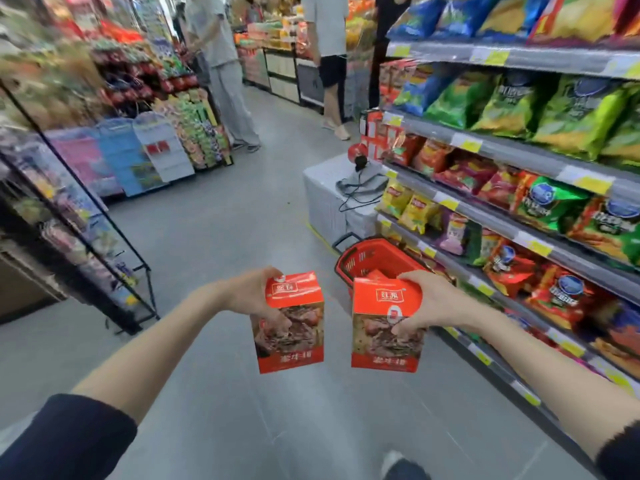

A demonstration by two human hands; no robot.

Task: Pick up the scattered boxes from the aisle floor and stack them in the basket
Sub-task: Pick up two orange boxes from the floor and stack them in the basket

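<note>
My left hand (258, 295) grips a red box (293, 332) with a meat picture, held upright above the aisle floor. My right hand (424, 303) grips a second, matching red box (382, 336) beside it. Both boxes hang side by side with a gap between them. Just behind the right box stands the red plastic basket (360, 259) on the floor against the shelving, with at least one red box (375, 274) showing inside it. The right box hides the basket's near side.
Snack shelves (519, 209) run along the right. A wire display rack (86, 244) stands on the left. A white crate (332, 199) with a cord and a grey cloth sits past the basket. Two people stand at the aisle's far end. My shoe (398, 467) shows at the bottom.
</note>
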